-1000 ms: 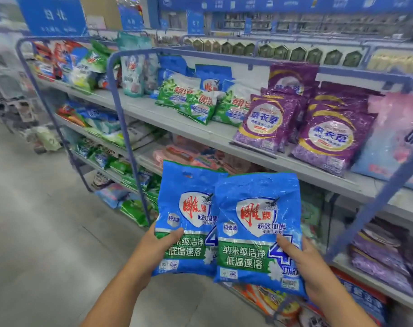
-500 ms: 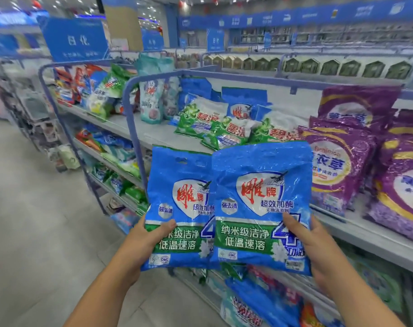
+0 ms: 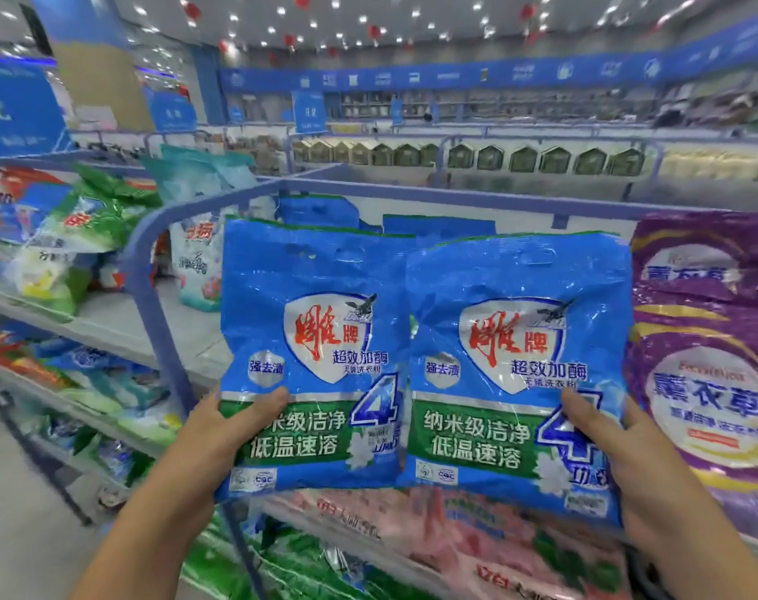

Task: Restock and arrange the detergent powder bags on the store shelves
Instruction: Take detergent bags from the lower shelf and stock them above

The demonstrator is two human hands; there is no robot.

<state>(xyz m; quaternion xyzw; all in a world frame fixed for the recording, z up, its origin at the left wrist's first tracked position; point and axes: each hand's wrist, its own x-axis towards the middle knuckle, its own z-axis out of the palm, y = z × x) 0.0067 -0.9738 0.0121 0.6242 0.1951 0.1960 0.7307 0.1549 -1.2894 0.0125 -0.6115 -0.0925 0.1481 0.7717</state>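
left bag (image 3: 312, 352) upright | right bag (image 3: 515, 365) upright | tops up

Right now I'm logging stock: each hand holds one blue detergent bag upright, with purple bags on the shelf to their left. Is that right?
Not quite. In the head view the left hand and right hand do each hold a blue bag upright, the left blue bag and the right blue bag, but the purple bags sit on the shelf to their right.
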